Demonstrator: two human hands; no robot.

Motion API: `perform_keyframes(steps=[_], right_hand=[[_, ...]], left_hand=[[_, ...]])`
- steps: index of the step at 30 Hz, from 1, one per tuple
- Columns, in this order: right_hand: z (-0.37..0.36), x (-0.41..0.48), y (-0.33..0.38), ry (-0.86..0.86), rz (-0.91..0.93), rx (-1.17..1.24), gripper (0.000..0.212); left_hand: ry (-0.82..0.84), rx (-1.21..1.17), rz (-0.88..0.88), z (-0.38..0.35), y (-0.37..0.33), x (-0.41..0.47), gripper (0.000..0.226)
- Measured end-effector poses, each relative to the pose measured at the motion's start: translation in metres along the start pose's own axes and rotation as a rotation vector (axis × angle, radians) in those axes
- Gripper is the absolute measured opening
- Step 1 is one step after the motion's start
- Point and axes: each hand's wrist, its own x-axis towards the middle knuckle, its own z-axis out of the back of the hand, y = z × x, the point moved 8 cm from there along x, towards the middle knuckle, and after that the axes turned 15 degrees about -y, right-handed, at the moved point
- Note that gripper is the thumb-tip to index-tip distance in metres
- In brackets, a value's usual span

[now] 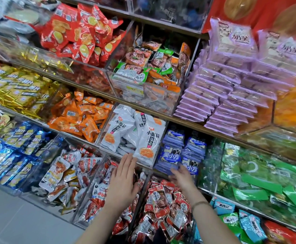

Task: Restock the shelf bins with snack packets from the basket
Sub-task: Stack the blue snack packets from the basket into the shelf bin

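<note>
Clear plastic bins (pixel 144 90) crowd shelf (pixel 187 120): orange packets (pixel 78 118) toward left end, red packets (pixel 163 201) below, green packets (pixel 260 175) toward right end, lilac stacks (pixel 231 88) above. Right grip (pixel 182 178) motion-blurred at front edge of blue packets (pixel 172 154); cannot tell if fingers clamp one. Left grip (pixel 124 176) flat, fingers straight, holding nothing, tips at shelf's front edge below white packets (pixel 140 134): glossy pouches heaped in middle bin, orange disc print, black lettering
</note>
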Motion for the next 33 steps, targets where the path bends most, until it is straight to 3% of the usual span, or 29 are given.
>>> perform_keyframes(steps=[3,8,14,19,23,26,29,33], right_hand=[[-0.004,0.004,0.014,-0.124,0.344,-0.552,0.059],[-0.008,0.011,0.023,-0.122,0.382,-0.842,0.057],[0.005,-0.008,0.028,-0.093,0.385,-0.584,0.04],[0.024,-0.049,-0.01,-0.088,0.32,-0.407,0.022],[0.047,-0.081,-0.062,-0.052,0.26,-0.321,0.025],[0.069,-0.107,-0.108,-0.065,0.231,-0.214,0.019],[0.092,-0.134,-0.167,-0.119,0.177,-0.135,0.011],[0.113,-0.176,-0.261,-0.12,0.051,-0.131,0.032]], left_hand=[[0.036,-0.049,0.021,-0.005,0.004,-0.002,0.082],[0.068,-0.049,0.03,-0.009,0.007,-0.003,0.082],[0.06,-0.092,-0.008,0.001,0.004,-0.004,0.085],[0.068,-0.056,0.008,0.003,0.001,-0.019,0.085],[0.233,-0.241,0.376,-0.026,0.01,-0.082,0.053],[0.412,-0.204,0.367,-0.041,0.007,-0.143,0.007],[0.659,-0.054,0.275,-0.053,0.014,-0.203,0.011],[0.776,0.07,0.305,-0.047,0.041,-0.278,0.024]])
